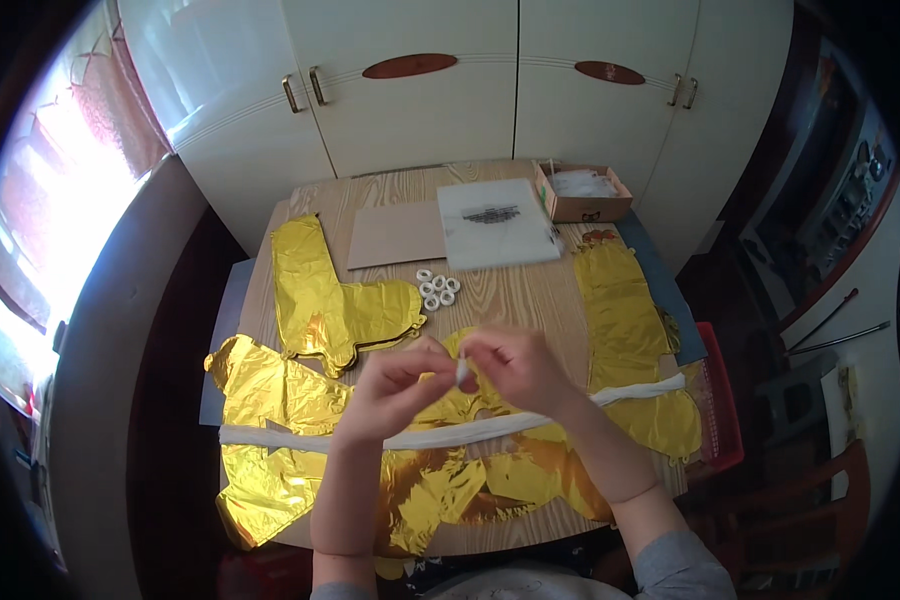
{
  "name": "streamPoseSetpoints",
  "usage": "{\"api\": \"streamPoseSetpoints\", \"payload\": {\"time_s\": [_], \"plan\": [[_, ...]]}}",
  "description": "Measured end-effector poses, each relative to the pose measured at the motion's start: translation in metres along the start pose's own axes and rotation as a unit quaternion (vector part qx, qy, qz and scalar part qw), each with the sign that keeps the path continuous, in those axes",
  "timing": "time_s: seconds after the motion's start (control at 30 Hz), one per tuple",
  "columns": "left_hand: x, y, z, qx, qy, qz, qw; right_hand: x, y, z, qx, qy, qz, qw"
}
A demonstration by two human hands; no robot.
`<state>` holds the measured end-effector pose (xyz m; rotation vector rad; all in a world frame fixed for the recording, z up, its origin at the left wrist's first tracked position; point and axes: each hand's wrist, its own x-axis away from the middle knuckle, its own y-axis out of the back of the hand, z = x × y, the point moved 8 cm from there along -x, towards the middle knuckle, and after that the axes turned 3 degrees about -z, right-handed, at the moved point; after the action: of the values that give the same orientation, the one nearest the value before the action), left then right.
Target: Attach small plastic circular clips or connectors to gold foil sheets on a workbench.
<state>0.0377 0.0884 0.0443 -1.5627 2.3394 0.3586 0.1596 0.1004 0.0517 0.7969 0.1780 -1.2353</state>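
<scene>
Because the small white piece [462,372] is so slight, the left hand [388,388] and the right hand [522,370] meet at mid-frame and appear to pinch it between fingertips, probably for finer control; its exact shape is too small to tell. Both hands are raised over the table [535,305], which likely keeps the fingers free of the gold foil shapes [425,485] spread across the lower half of the frame. A long white strip [480,431] runs left to right over that foil, passing below the hands, perhaps laid so for easy reach. Just above centre, white rings [439,284] sit clustered, seemingly grouped to stop them scattering. At upper right, an open box [583,208] holds whitish contents, presumably set back to leave working room.
</scene>
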Motion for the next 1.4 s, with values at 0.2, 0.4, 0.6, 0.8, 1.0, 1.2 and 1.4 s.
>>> {"api": "streamPoseSetpoints", "payload": {"time_s": [0.2, 0.4, 0.6, 0.8, 1.0, 1.2, 1.4], "plan": [[0.006, 0.012, 0.011, -0.153, 0.031, -0.033, 0.987, 0.003, 0.009, 0.025, -0.069, 0.020, -0.010, 0.997], [0.003, 0.012, 0.007, 0.023, 0.020, -0.125, 0.992, 0.008, -0.009, 0.015, 0.014, 0.055, 0.015, 0.998], [0.005, -0.003, 0.001, -0.014, 0.022, -0.006, 1.000, 0.000, 0.013, 0.013, -0.003, 0.045, -0.072, 0.996], [0.003, 0.015, 0.005, 0.081, 0.042, -0.134, 0.987, 0.007, 0.000, 0.034, 0.028, 0.101, -0.078, 0.991], [0.005, 0.004, 0.005, -0.003, 0.067, -0.041, 0.997, 0.005, 0.016, 0.032, 0.022, 0.135, -0.125, 0.983], [0.004, 0.005, 0.009, 0.216, 0.066, -0.072, 0.971, 0.004, 0.002, 0.017, -0.032, 0.066, -0.114, 0.991], [0.003, 0.011, 0.004, 0.104, 0.054, -0.150, 0.982, 0.013, 0.004, 0.049, 0.132, 0.179, -0.140, 0.965]]}}
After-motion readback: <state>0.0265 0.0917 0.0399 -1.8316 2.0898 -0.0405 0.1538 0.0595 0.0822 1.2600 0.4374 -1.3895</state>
